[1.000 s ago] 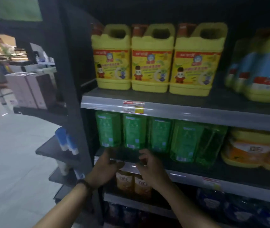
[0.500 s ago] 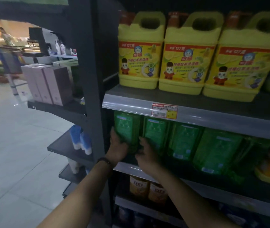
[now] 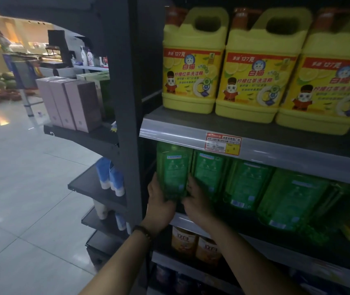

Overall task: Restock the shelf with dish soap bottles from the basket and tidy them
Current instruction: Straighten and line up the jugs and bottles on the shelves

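A row of green dish soap bottles stands on the middle shelf point(image 3: 276, 237). The leftmost green bottle point(image 3: 173, 169) sits at the shelf's left end, and both hands are on its lower part. My left hand point(image 3: 159, 203) grips its left side and base. My right hand point(image 3: 195, 201) grips its right side, fingers tucked between it and the second green bottle point(image 3: 208, 173). More green bottles point(image 3: 246, 184) stand to the right; the far right ones lean. No basket is in view.
Three yellow jugs point(image 3: 253, 69) fill the shelf above, with a price tag point(image 3: 223, 143) on its rail. Orange bottles point(image 3: 195, 243) sit on the shelf below. The dark upright post point(image 3: 127, 103) borders the left; pink boxes point(image 3: 69, 103) and blue tubes point(image 3: 110, 175) sit on side shelves.
The view has drawn closer and shifted left. Both hands rose from the shelf's front edge onto the leftmost green bottle and now clasp it from both sides.
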Motion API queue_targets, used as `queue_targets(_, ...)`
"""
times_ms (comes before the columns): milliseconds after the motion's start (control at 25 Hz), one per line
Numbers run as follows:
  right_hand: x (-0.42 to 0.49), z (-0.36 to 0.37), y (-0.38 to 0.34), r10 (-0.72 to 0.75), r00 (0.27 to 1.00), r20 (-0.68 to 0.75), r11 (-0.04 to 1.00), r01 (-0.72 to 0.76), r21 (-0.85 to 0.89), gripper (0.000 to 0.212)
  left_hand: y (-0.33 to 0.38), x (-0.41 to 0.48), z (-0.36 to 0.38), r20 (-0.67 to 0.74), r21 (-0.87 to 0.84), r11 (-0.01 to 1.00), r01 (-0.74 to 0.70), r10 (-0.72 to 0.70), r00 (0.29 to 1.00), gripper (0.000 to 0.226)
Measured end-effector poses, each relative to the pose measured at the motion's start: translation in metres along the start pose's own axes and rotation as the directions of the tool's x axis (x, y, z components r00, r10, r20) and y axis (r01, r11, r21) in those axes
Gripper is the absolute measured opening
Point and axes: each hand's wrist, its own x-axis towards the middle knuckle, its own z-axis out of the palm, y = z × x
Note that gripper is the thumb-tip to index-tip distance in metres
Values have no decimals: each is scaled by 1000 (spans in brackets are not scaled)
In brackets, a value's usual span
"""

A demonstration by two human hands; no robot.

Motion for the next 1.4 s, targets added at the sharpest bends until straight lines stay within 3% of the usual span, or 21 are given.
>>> queue_targets(160, -24, -2, -20, 50, 998, -23, 990, -47, 135, 72, 2, -7, -5, -12, 48, 997, 55, -55, 998, 91)
queue_targets(320, -51, -1, -32, 111, 990, 91, 988, -120, 93, 78, -7, 16, -17, 77, -44, 997, 58, -55, 996, 89)
queue_targets(520, -29, 5, -23, 98, 988, 123, 995, -94, -33, 105, -23, 1, -17, 36, -10, 1000, 3, -3, 999, 85)
queue_targets(680, 2, 9, -10, 93, 985, 146, 994, -85, -62, 84, -13, -25, -14, 45, 117, 993, -7, 1, 999, 94)
queue_targets(800, -7, 15, -24, 101, 994, 40, 995, -100, -28, 62, -10, -21, -16, 38, 128, 992, 22, -27, 999, 93)
queue_targets(920, -42, 29, -21, 43, 996, -73, 999, -42, 21, 65, -12, -10, -20, -5, 126, 992, 14, -13, 1000, 87)
queue_targets(1080, -54, 26, -23, -37, 999, -12, 999, 37, -10, 65, -20, -10, -17, 41, 44, 998, 49, -51, 998, 73)
queue_targets(1400, -18, 1, -34, 17, 997, 69, 980, -3, -198, 63, -24, 13, -6, 113, -53, 995, 90, -84, 990, 69)
